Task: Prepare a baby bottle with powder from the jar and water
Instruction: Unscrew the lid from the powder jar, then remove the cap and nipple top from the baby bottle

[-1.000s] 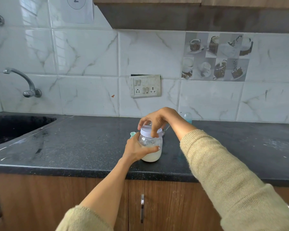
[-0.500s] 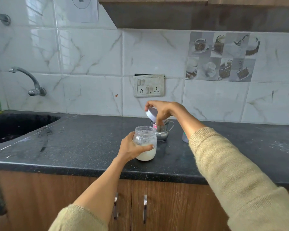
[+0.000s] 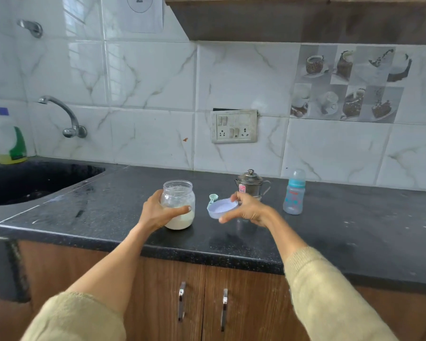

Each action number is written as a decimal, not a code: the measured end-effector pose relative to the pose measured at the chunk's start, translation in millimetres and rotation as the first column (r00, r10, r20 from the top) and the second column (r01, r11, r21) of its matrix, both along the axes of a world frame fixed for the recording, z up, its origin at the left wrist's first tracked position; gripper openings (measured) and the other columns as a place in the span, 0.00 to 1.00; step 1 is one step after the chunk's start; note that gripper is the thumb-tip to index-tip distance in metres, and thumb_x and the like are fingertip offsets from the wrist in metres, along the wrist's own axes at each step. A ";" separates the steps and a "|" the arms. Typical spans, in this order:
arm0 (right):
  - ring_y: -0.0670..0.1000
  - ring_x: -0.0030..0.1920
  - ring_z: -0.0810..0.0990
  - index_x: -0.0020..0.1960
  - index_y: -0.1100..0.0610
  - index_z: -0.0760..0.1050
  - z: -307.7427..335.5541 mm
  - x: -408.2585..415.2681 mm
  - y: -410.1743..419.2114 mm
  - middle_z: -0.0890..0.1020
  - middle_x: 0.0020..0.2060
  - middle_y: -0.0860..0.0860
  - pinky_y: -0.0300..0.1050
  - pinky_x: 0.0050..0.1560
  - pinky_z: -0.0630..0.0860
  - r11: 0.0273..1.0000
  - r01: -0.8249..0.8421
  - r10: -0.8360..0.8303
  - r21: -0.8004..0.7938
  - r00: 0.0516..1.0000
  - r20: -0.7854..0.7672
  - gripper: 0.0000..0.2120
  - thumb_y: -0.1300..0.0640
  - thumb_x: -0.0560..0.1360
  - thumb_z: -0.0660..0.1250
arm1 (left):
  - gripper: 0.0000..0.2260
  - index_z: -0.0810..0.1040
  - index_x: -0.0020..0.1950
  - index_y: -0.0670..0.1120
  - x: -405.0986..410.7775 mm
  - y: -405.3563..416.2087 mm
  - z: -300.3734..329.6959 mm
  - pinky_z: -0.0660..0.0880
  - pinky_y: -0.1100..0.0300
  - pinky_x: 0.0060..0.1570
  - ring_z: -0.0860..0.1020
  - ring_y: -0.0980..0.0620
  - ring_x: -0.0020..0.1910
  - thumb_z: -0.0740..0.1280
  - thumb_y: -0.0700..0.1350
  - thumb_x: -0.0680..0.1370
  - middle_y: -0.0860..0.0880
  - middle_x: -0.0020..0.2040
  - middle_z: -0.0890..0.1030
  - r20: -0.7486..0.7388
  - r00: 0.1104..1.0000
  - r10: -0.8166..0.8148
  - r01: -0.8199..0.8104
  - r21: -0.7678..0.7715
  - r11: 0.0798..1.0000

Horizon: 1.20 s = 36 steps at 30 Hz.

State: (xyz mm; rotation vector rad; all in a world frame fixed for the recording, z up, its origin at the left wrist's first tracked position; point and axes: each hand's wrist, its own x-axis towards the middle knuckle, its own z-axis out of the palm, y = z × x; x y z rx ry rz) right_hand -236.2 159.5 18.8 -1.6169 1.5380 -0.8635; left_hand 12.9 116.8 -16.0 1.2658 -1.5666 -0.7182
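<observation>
Open jar (image 3: 178, 205) of white powder, lid (image 3: 222, 208) off.

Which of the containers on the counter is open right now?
The glass jar of white powder, held by the left hand; its lid is in the right hand. Bottle and metal pot remain capped.

A dark speckled stone counter (image 3: 96, 212) carries an uncapped clear jar (image 3: 178, 205) with white powder in its lower part. To its right lies a small mint-green scoop (image 3: 212, 199), then a lidded steel pot (image 3: 250, 184) near the wall, and further right an upright capped baby bottle (image 3: 294, 193).
</observation>
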 end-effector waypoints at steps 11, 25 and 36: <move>0.47 0.42 0.68 0.43 0.52 0.68 -43.8 6.1 -4.1 0.72 0.40 0.46 0.41 0.35 0.63 0.996 -0.026 0.018 -0.080 0.994 -0.104 0.25 0.52 0.58 0.82 | 0.37 0.73 0.59 0.52 8.7 0.3 -8.0 0.75 0.53 0.57 0.78 0.52 0.54 0.76 0.61 0.53 0.53 0.55 0.79 -0.058 0.998 -0.001 0.001 0.004 1.000; 0.50 0.65 0.70 0.63 0.55 0.66 -21.5 -38.0 4.2 0.71 0.65 0.53 0.44 0.63 0.72 0.995 0.064 -0.061 -0.077 0.997 0.041 0.36 0.59 0.60 0.81 | 0.57 0.44 0.76 0.44 -104.9 57.3 18.3 0.50 0.67 0.72 0.44 0.57 0.76 0.71 0.68 0.60 0.51 0.77 0.44 0.083 0.994 0.074 0.000 -0.662 0.749; 0.56 0.64 0.73 0.69 0.61 0.63 -26.4 -139.0 19.5 0.72 0.66 0.57 0.50 0.63 0.72 0.832 0.539 -0.522 -0.131 0.841 0.142 0.40 0.56 0.63 0.79 | 0.48 0.55 0.75 0.46 -231.4 52.5 20.5 0.61 0.55 0.70 0.60 0.53 0.73 0.76 0.59 0.63 0.50 0.74 0.61 -0.174 0.923 -0.343 0.324 -0.128 0.937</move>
